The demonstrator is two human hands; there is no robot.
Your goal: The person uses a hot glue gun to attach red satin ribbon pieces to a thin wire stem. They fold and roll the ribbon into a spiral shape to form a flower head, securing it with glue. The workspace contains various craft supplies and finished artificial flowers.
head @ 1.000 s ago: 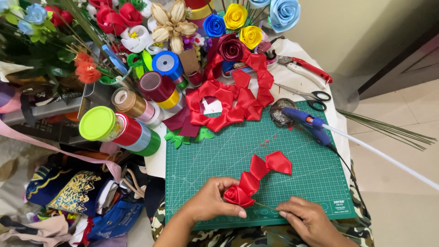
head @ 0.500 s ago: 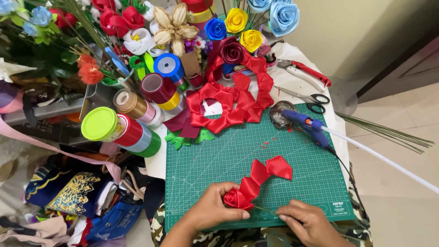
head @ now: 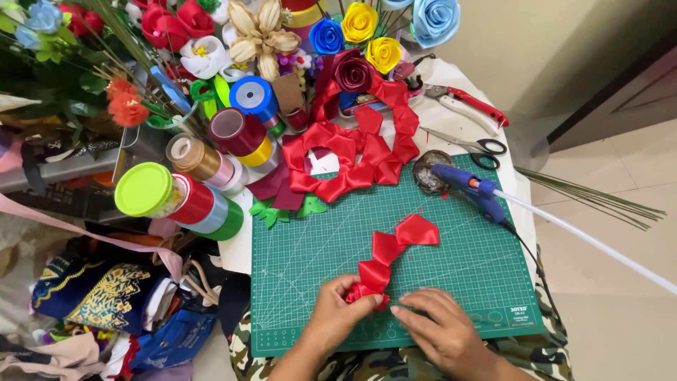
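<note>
A strip of folded red satin ribbon petals (head: 395,247) lies on the green cutting mat (head: 310,261), its near end rolled into a rosebud (head: 363,291). My left hand (head: 335,314) curls around the bud and grips it. My right hand (head: 441,328) rests on the mat just right of the bud, fingertips pinching at its base. Whether a thin stem is under the fingers cannot be told.
A long chain of red ribbon petals (head: 352,152) lies at the mat's far edge. A blue glue gun (head: 472,187) sits at right, with scissors (head: 472,144) and red pliers (head: 469,102) behind. Ribbon spools (head: 204,183) crowd the left; ribbon flowers (head: 360,25) stand at the back.
My left hand has turned the bud slightly and closed more tightly over it. My right hand has slid left, up to the bud. The petal strip has shifted a little.
</note>
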